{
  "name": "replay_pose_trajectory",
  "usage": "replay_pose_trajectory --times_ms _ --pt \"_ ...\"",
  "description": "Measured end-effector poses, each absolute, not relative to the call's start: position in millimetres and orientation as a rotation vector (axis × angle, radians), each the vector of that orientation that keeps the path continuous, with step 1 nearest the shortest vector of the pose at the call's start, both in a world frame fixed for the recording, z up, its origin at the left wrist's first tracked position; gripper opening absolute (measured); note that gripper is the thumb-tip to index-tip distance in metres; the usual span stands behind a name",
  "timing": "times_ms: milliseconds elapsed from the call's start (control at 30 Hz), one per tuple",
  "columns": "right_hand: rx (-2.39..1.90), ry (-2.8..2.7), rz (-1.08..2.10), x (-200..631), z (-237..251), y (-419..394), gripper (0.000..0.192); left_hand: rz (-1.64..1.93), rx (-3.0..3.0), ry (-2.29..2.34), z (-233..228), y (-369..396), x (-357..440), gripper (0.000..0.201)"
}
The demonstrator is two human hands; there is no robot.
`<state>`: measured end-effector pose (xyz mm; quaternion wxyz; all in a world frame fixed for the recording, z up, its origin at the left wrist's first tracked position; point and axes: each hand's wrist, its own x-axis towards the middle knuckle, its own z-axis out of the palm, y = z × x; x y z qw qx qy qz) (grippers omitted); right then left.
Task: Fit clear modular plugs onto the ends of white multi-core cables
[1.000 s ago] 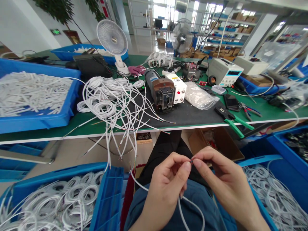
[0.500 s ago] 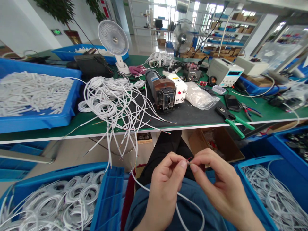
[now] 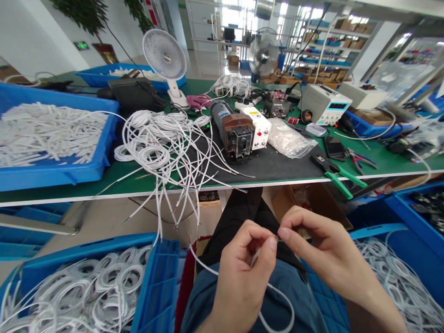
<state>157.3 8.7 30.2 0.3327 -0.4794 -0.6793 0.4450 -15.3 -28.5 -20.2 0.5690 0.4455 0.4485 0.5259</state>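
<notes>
A white cable point(image 3: 287, 303) loops over my lap and runs up into my left hand point(image 3: 244, 273), whose thumb and forefinger are closed on it near one end. Close beside, my right hand point(image 3: 319, 252) pinches at the tip of that end, where a bit of thin dark or reddish wire shows between the fingertips. The very tip is mostly hidden by my fingers. Ahead on the table edge, a tangled pile of white cables point(image 3: 152, 155) hangs over with stripped, coloured wire ends.
Blue bins of coiled cables stand at lower left point(image 3: 163, 277) and right point(image 3: 367, 231). On the bench sit a brown-and-grey motor machine point(image 3: 236, 129), a plastic bag point(image 3: 291, 138), a green-handled crimping tool point(image 3: 338, 175), pliers point(image 3: 360, 159) and a white fan point(image 3: 164, 55).
My right hand has shifted slightly right and up, with its fingertips still at the wire end. My left hand has moved a little right. The red wire tip shows less now.
</notes>
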Motion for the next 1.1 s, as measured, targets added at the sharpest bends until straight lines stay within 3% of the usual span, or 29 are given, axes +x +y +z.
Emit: replay_pose_trajectory --times_ms 533,1100 --pt "-1.267 -1.804 1.146 150 29 15 0.026 1.215 1.140 1.088 -23 -29 -17 0.020" --pt "-1.185 -1.739 1.177 155 26 8 0.012 1.239 1.167 1.121 -23 -28 -16 0.020"
